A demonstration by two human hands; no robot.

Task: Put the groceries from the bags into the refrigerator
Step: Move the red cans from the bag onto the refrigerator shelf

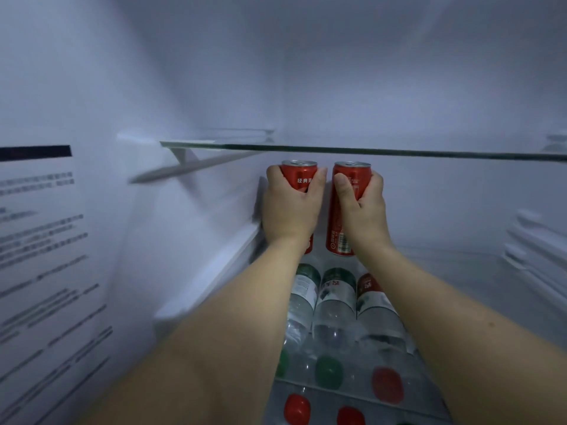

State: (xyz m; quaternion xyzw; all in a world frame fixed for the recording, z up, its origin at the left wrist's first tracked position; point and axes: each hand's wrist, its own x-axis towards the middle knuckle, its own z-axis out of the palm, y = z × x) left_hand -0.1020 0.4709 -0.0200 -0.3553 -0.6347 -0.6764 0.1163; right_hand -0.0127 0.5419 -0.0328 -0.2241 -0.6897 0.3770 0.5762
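I have the left hand (290, 207) wrapped round one red can (299, 176) and the right hand (362, 204) round the other red can (343, 216), both at the back of the refrigerator under the glass shelf (368, 151), behind the lying water bottles (334, 305). Judged: rigid, smooth, likely slick and moderately heavy if full; mid-body wrap suits, thin walls dent.

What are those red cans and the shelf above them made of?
Red cans: likely thin metal, judging by the shiny silver rims and printed gloss. Shelf: apparently clear glass, its edge greenish and see-through.
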